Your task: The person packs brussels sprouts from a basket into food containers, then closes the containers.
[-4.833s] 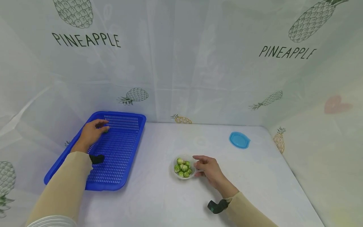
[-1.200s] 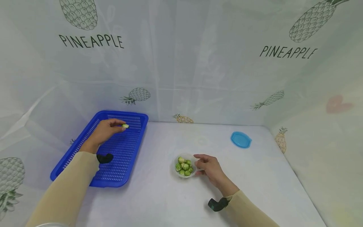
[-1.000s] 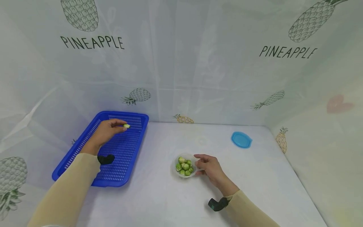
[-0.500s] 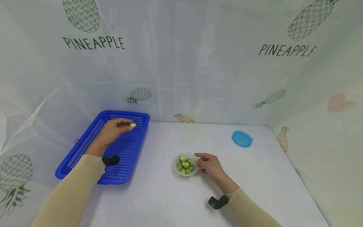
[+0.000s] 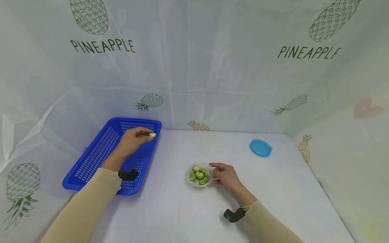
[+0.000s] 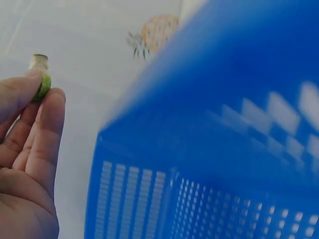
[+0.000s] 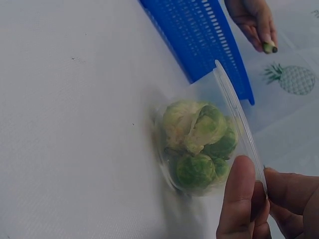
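Between thumb and fingers my left hand (image 5: 130, 141) pinches a Brussels sprout (image 5: 152, 134), held over the right rim of the blue basket (image 5: 143, 186). The left wrist view shows the sprout (image 6: 44, 85) with its pale cut stem pointing up. At the middle of the table, my right hand (image 5: 226, 177) grips the rim of a clear plastic tub (image 5: 190, 182) with thumb and fingers. Several green Brussels sprouts (image 5: 199, 175) lie inside the tub. Up close, the right wrist view has the tub's rim (image 7: 239, 112) between my right thumb and fingers.
A blue lid (image 5: 260, 148) lies flat at the back right of the white table (image 5: 170, 216). The pineapple-print sheet (image 5: 194, 67) rises behind and at both sides. A black wrist camera (image 5: 234, 215) juts from the right sleeve.
My left hand has come up out of the basket with the sprout and moved right, to the basket's right rim. The right hand stays on the tub; the view has shifted slightly.
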The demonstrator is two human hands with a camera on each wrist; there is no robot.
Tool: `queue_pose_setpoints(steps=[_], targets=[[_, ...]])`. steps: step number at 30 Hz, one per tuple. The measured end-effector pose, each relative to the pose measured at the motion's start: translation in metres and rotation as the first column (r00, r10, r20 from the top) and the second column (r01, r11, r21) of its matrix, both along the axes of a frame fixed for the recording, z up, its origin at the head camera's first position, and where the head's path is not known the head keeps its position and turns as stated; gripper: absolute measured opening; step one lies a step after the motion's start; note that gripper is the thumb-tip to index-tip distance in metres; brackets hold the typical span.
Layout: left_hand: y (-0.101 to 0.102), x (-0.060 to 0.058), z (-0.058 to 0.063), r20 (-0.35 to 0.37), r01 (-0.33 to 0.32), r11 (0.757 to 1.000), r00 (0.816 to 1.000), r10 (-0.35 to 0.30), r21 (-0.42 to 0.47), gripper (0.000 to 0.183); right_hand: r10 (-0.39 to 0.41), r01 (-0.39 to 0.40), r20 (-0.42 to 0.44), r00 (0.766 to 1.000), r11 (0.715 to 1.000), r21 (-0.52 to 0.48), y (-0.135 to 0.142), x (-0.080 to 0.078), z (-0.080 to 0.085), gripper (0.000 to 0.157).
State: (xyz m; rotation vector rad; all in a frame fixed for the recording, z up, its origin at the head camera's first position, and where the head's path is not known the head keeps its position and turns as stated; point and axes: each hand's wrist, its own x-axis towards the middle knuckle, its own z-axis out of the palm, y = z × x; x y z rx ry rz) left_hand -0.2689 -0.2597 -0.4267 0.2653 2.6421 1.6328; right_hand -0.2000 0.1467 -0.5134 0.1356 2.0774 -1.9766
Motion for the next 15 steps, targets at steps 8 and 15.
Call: queue_pose_setpoints(steps=[8,15], targets=[[0.028,0.011,0.001,0.007,-0.001,0.999,1.000,0.001,0.032,0.036,-0.001,0.001,0.009,1.000,1.000,-0.006,0.000,-0.002,-0.003,0.043],[0.051,0.020,0.000,-0.004,0.011,0.997,1.000,-0.011,0.076,0.033,-0.005,0.005,0.000,1.000,1.000,-0.015,0.001,-0.003,-0.006,0.041]])
